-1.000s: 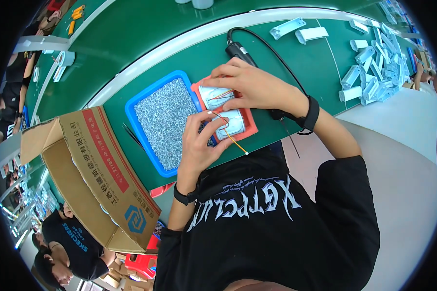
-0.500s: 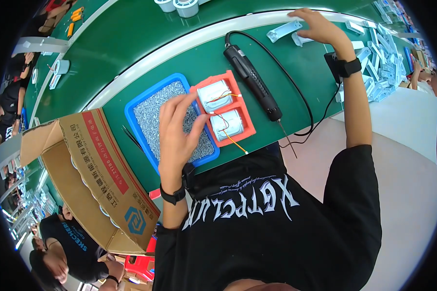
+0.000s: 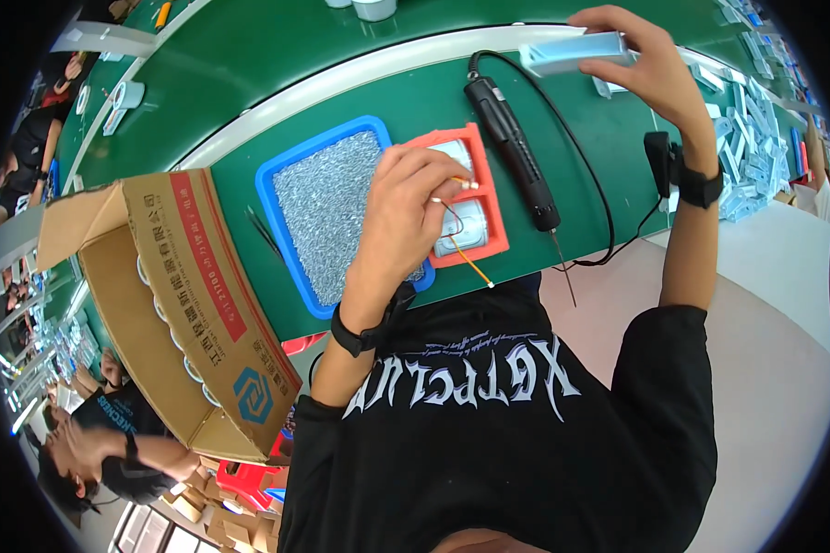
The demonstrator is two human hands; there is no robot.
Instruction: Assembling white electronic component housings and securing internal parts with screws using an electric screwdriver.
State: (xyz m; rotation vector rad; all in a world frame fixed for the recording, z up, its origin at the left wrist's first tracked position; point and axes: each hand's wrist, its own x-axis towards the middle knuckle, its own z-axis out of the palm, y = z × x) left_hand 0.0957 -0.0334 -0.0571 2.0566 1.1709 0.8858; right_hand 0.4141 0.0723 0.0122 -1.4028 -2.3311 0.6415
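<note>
My left hand [image 3: 401, 207] is closed over the upper of two white wired battery packs, its fingers curled on the pack [image 3: 454, 152] and covering much of it. Below lies the other white battery pack [image 3: 464, 226], with thin red and orange wires ending in small white connectors. Both sit in a two-compartment red-orange tray [image 3: 498, 217]. At the far right, my right hand [image 3: 650, 69] grips a pale blue translucent plastic housing [image 3: 572, 53] between thumb and fingers, raised off the bench. Another such housing [image 3: 609, 88] lies just under it.
A blue tray [image 3: 281, 235] of small metal screws stands left of the red tray, tweezers [image 3: 265, 230] beside it. A black corded electric screwdriver [image 3: 512, 152] lies to the right. An open cardboard box [image 3: 207, 304] is at left, a heap of pale blue housings [image 3: 742, 147] at far right. Other people work at left.
My left hand has moved right from above the screws onto the upper battery pack. My right hand has taken hold of a pale blue housing and lifted it.
</note>
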